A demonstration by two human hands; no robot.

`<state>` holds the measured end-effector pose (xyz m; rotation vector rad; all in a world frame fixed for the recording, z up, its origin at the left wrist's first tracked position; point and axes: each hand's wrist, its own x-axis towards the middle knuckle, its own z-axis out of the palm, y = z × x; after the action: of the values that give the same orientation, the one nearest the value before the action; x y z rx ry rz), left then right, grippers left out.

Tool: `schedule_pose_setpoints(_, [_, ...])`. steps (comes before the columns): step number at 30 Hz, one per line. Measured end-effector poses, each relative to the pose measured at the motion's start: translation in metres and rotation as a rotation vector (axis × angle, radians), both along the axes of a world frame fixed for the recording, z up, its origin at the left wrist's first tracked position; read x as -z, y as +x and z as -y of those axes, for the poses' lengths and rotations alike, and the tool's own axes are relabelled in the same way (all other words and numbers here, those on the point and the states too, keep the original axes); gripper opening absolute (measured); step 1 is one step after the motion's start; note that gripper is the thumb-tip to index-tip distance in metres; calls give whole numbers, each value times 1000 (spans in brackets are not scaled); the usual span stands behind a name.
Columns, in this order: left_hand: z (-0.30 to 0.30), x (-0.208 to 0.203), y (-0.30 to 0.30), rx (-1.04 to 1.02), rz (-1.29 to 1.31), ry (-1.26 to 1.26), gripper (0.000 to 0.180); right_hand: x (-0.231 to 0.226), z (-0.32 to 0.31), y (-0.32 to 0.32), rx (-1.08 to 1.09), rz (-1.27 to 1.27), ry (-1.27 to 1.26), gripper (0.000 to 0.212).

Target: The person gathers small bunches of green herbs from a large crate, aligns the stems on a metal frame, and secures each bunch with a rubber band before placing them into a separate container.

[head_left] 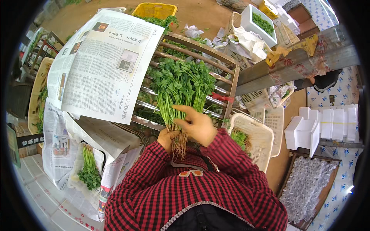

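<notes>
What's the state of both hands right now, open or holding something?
Left hand: closed, holding the leafy greens near the roots.
Right hand: open, thumb and index apart, at the stems.

Wide fisheye head cam looks down from abv, close over L hand (167, 140) & R hand (200, 128).

Rack, brown-framed, slatted with bars (232, 90). Floor, bare, brown and earth-like (208, 17), beyond the rack's far edge. Beam, thick grey metal with peeling yellow patches (296, 69), leading outward from the rack's right edge. Sheeting, white, blue-printed (350, 88), farther right; bright glint (350, 189) near its lower end.
</notes>
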<state>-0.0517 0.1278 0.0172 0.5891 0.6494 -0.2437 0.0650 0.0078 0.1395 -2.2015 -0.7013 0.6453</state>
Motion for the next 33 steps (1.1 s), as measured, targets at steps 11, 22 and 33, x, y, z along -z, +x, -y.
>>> schedule_pose_setpoints(11, [3,-1,0,-16,100,-50,41,-26,87,19,-374,-1205,538,20])
schedule_pose_setpoints(22, [37,-17,19,72,22,402,25,63,60,-16,369,-638,-21,53])
schedule_pose_setpoints(33, [31,-25,10,-184,-48,230,27,34,73,-24,717,-836,191,27])
